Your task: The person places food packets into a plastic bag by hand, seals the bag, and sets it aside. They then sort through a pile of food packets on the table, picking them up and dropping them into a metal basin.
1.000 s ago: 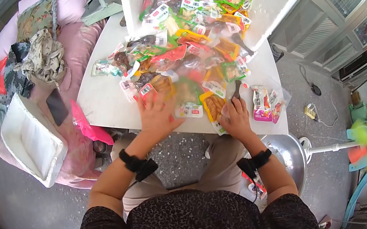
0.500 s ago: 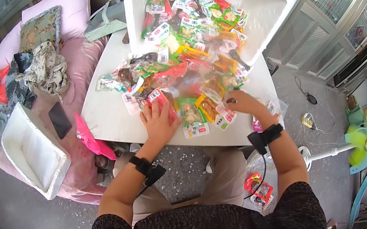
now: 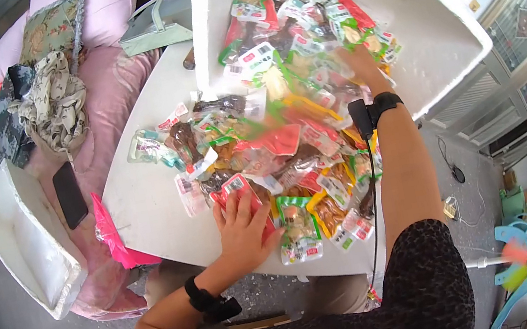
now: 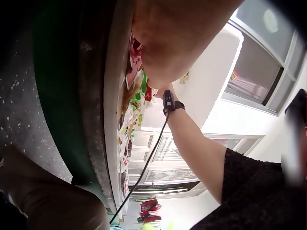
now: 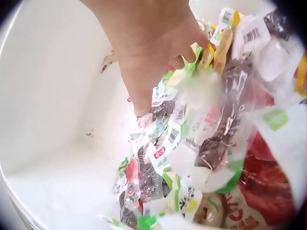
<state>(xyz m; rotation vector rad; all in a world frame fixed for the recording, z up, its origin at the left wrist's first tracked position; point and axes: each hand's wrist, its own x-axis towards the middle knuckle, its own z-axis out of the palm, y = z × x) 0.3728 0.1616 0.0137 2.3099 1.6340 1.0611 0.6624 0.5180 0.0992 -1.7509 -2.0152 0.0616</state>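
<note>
Nearest, the left hand (image 3: 245, 235) lies with its fingers extended over a red packet (image 3: 237, 184) near the edge of the white counter (image 3: 143, 200), a green-edged packet (image 3: 299, 225) just beside it. Beyond the loose pile of packets, the right hand (image 5: 153, 48), well apart from the left, reaches into the white foam box (image 3: 446, 40), thumb and fingers apart among more packets (image 5: 165, 148); whether it grips one, I cannot tell.

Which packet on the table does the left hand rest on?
The red packet with a white label at its far end: the left hand rests on it. The green-edged packet just right of it lies beside the thumb, not under the fingers.
</note>
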